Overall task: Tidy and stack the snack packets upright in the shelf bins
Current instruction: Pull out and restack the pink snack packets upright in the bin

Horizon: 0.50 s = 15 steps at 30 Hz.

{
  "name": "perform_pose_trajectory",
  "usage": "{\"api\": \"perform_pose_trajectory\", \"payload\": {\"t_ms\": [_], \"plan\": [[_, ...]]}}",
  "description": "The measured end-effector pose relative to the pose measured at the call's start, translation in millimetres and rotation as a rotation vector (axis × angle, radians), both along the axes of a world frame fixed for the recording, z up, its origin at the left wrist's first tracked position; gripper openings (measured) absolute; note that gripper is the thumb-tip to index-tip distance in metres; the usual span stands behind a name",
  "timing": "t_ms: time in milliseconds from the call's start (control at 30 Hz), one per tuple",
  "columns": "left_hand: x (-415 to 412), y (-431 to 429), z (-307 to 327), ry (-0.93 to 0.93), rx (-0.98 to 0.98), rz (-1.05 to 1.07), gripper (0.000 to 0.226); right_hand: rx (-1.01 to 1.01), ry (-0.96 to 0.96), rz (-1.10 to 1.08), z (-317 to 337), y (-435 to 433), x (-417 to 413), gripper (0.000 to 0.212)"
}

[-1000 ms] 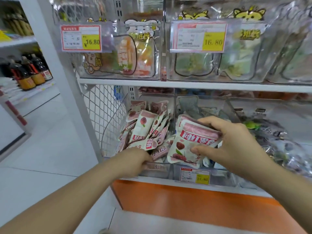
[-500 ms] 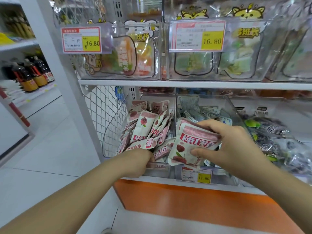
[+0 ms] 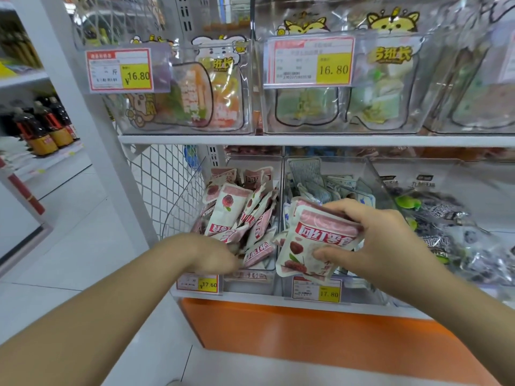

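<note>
My right hand [image 3: 373,246] grips a small stack of pink-and-white snack packets [image 3: 309,246] in front of the middle clear bin [image 3: 328,162] on the lower shelf. Thumb below and fingers on top pinch the stack. To its left, the left clear bin [image 3: 250,282] holds several pink-and-white packets [image 3: 239,210] lying jumbled and tilted. My left hand [image 3: 211,254] reaches into the front of that bin among the packets; its fingertips are hidden, so its grip cannot be made out.
Blue-and-white packets [image 3: 334,190] fill the middle bin, dark packets [image 3: 446,218] the right bin. Above, clear bins [image 3: 195,126] hold upright cartoon-printed bags. A white wire mesh panel [image 3: 164,185] closes the shelf's left side. Price tags [image 3: 316,291] hang along the front edge. Bottles [image 3: 41,129] stand far left.
My left hand has pushed slightly deeper into the left bin. My right hand holds the same stack in about the same place. The view has shifted a little.
</note>
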<state>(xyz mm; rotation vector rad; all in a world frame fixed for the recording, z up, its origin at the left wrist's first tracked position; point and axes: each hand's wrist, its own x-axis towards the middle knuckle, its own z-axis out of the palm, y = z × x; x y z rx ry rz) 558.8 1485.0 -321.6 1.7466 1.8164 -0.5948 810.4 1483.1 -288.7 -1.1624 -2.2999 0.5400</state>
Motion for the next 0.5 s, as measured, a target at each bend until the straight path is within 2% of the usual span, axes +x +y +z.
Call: {"api": "perform_pose_trajectory", "payload": {"t_ms": [67, 133, 200, 233, 333, 500], "plan": [[1, 0, -3, -0.091, -0.074, 0.066, 0.051, -0.004, 0.005, -0.003, -1, -1, 0, 0.047], [2, -3, -6, -0.198, -0.085, 0.04, 0.051, 0.001, 0.01, -0.003, -2, -1, -1, 0.048], [-6, -2, -12, -0.275, -0.07, 0.061, 0.018, 0.005, 0.013, -0.001, -2, -1, -1, 0.047], [-10, -3, -14, -0.3, -0.044, 0.062, 0.035, 0.005, 0.018, 0.0, -2, -1, -1, 0.046], [-17, -8, -21, -0.35, 0.052, 0.063, 0.055, 0.002, 0.032, 0.004, -2, -2, -1, 0.045], [-16, -13, -29, -0.554, 0.21, 0.187, 0.055, 0.005, 0.041, 0.012, -2, -4, -3, 0.047]]}}
